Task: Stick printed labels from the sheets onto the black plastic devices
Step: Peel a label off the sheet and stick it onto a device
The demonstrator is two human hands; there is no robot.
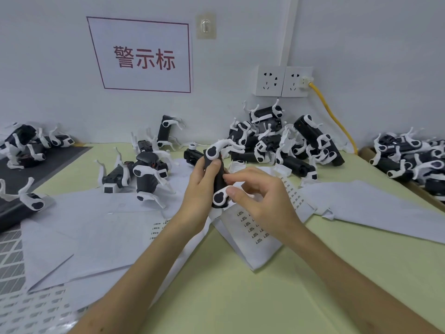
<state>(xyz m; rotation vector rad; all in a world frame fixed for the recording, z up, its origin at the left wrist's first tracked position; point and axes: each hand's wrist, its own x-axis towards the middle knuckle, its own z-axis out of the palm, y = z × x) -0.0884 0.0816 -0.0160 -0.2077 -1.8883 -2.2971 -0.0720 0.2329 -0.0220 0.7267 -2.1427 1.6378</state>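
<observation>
A black plastic device (218, 179) with white leg parts stands upright above the table's middle. My left hand (202, 189) grips its left side, thumb curled over the top. My right hand (262, 196) is at the device's right side, thumb against the lower white part and fingertips curled onto the black body; whether a label lies under them is hidden. A label sheet (252, 227) with small printed labels lies below the hands. Another strip of labels (295, 194) lies to the right.
A heap of black-and-white devices (289, 143) fills the back middle, with more at the far right (409, 157) and left (26, 145). Several stand at centre left (149, 172). White backing sheets (96, 232) cover the green table. A yellow cable (334, 119) hangs from wall sockets.
</observation>
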